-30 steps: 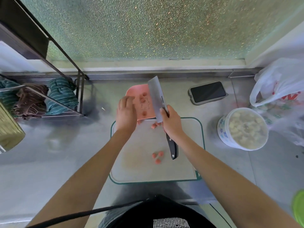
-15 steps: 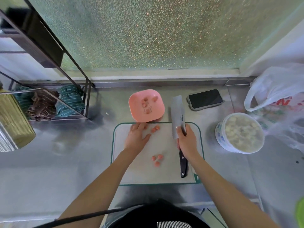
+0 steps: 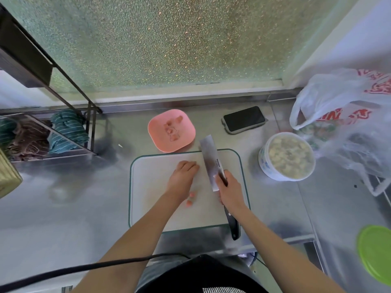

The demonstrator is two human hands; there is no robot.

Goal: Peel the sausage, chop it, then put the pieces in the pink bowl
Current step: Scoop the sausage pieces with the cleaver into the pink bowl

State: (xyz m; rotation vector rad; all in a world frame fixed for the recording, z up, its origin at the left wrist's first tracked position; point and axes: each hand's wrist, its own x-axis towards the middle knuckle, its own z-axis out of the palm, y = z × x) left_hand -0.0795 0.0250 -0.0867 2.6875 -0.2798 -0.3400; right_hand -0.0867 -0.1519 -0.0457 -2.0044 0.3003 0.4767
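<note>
Step in hand, judged from the layout: gathering of remaining chopped pieces for transfer to the pink bowl (image 3: pixel 171 130).

Location of parts:
- Pink bowl above the cutting board (image 3: pixel 148 197), just beyond its upper edge, at frame centre. Several sausage pieces already inside.
- Loose sausage pieces (image 3: pixel 190 199) on the board, just below the left hand, near the wrist. Further pieces possibly hidden under the left palm; cannot tell.
- Cleaver (image 3: pixel 212 163) lying along the board, blade tip pointing toward the bowl, black handle extending past the lower board edge.

Grip state:
- Left hand (image 3: pixel 183 176): flat on the board, fingers extended toward the blade, holding nothing visible.
- Right hand (image 3: pixel 229 190): closed round the cleaver at the junction of blade and handle.

Procedure for a clean result:
1. Keep blade flat side low against the board.
2. Sweep loose pieces toward the blade with straight left fingers; keep fingertips clear of the cutting edge.
3. Collect all pieces, including the ones near the wrist.
4. Lift level; tip over the bowl centre, not its rim.

Risk, as a judgement: small round pieces likely to roll off the blade onto the metal table (image 3: pixel 63 208).
</note>
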